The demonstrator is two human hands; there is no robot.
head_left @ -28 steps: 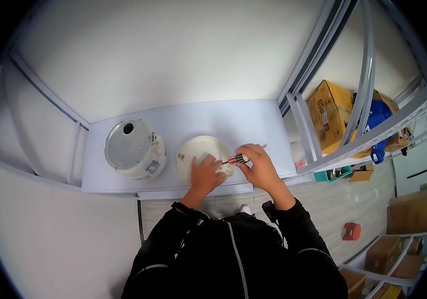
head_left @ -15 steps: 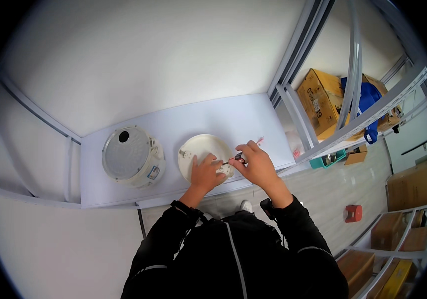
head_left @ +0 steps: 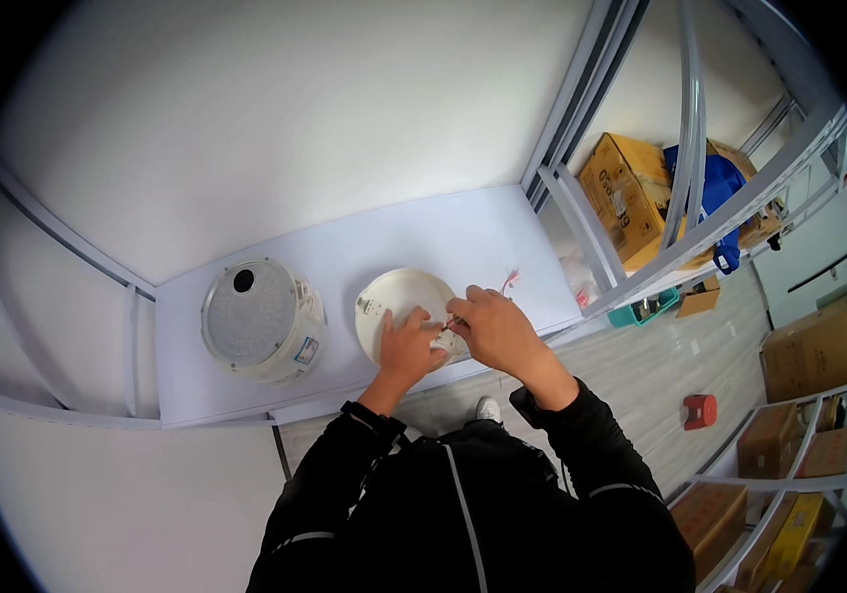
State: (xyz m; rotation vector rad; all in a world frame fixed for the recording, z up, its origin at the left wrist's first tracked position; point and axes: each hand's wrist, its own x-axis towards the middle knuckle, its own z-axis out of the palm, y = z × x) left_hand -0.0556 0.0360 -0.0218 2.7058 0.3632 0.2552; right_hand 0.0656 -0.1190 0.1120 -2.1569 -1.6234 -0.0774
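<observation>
The dish (head_left: 399, 289), round and white with its hollow side up, sits on the pale surface (head_left: 443, 225), close to the edge nearest the person. A small metal fitting (head_left: 370, 306) shows inside it at about 10 o'clock.

The left hand (head_left: 407, 346) lies over the dish at 6 o'clock; its grip is wide, fingers spread and touching the dish. The right hand (head_left: 491, 332) is at 3 o'clock; its grip is narrow, closed on a thin tool (head_left: 452, 323) directed at the dish. The fingers hide most of the tool, and tip contact cannot be confirmed.

From the dish, a white drum (head_left: 290, 354) stands upright at 9 o'clock, apart from it. Its grey top (head_left: 247, 321) has a dark hole (head_left: 243, 281) near 12 o'clock. Pink strands (head_left: 510, 281) lie between 2 and 3 o'clock.

Farther out, a carton (head_left: 621, 198) and blue cloth (head_left: 720, 183) are at 2 o'clock, a teal bin (head_left: 652, 308) at 3, and a red stool (head_left: 700, 411) near 4, on the floor (head_left: 631, 385).
</observation>
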